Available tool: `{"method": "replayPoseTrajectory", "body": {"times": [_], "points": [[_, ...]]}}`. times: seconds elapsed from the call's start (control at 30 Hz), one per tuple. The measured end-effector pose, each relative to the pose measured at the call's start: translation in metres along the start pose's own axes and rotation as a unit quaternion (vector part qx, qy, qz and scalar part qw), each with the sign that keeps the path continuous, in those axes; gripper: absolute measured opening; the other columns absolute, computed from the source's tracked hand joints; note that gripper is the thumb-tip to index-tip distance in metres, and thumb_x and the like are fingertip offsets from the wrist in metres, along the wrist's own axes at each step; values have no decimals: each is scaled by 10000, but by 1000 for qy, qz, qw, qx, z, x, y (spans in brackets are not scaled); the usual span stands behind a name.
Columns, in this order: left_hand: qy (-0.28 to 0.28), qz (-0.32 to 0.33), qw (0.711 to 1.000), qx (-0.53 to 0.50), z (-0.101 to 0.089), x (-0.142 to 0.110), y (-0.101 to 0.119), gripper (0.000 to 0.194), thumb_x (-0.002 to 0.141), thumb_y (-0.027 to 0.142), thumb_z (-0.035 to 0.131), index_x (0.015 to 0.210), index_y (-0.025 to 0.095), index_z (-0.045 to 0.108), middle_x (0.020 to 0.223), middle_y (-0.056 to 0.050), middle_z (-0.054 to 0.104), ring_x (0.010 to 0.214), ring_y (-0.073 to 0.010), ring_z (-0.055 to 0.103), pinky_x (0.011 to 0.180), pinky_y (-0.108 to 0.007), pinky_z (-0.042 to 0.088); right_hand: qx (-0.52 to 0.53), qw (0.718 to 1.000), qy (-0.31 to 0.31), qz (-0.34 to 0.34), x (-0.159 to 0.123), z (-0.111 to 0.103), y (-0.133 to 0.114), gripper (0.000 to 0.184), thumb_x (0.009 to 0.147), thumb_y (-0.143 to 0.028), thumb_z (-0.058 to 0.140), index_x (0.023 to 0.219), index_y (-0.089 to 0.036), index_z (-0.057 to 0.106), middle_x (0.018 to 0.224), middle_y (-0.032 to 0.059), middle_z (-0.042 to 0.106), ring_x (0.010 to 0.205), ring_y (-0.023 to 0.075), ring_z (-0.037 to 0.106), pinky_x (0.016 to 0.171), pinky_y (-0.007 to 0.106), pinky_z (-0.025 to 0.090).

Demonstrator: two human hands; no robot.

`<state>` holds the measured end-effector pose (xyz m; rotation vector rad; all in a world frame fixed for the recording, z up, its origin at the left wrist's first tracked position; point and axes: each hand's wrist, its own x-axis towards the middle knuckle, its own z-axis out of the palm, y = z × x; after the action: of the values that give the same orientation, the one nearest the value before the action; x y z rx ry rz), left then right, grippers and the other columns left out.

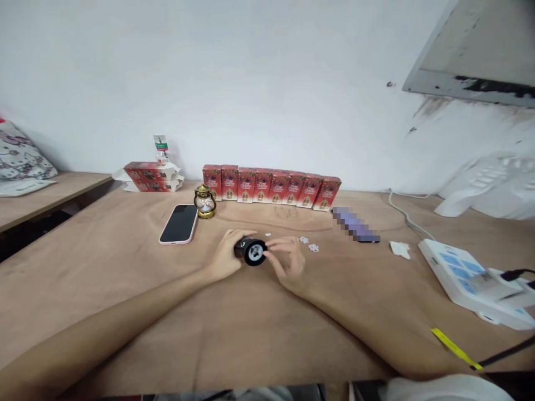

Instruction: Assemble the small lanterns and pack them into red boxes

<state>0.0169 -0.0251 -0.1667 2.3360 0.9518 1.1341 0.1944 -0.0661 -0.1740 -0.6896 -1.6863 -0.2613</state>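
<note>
The left hand point(225, 253) is closed around a black object point(255, 253), which is over the middle of the desk point(234, 340), with its round end facing the camera. The right hand point(290, 262) has bent fingers at its rim; whether they grip it, I cannot tell. Beyond, a golden lantern point(204, 203) stands beside a phone point(179, 224), near a row of red boxes point(279, 188).

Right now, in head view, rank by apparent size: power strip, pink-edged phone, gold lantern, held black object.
1. Power strip
2. Pink-edged phone
Then gold lantern and held black object: too alike to rank.
</note>
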Motion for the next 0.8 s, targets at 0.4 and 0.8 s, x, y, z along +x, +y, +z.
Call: {"method": "replayPoseTrajectory", "body": {"times": [0.4, 0.8], "points": [[16, -26, 999, -30, -1, 2, 1, 540, 564, -16, 556, 1061, 195, 585, 1060, -33, 653, 995, -221, 554, 875, -349, 436, -226, 920, -245, 204, 1, -10, 45, 173, 746, -108, 515, 892, -181, 574, 914, 47, 702, 909, 239, 550, 772, 346, 371], [18, -24, 999, -24, 0, 1, 0, 507, 576, 31, 608, 1054, 196, 585, 1042, -37, 658, 992, -230, 554, 869, -359, 439, -102, 979, -132, 119, -2, -6, 41, 75, 839, -156, 511, 872, -214, 546, 761, 30, 652, 732, 191, 598, 664, 326, 466]]}}
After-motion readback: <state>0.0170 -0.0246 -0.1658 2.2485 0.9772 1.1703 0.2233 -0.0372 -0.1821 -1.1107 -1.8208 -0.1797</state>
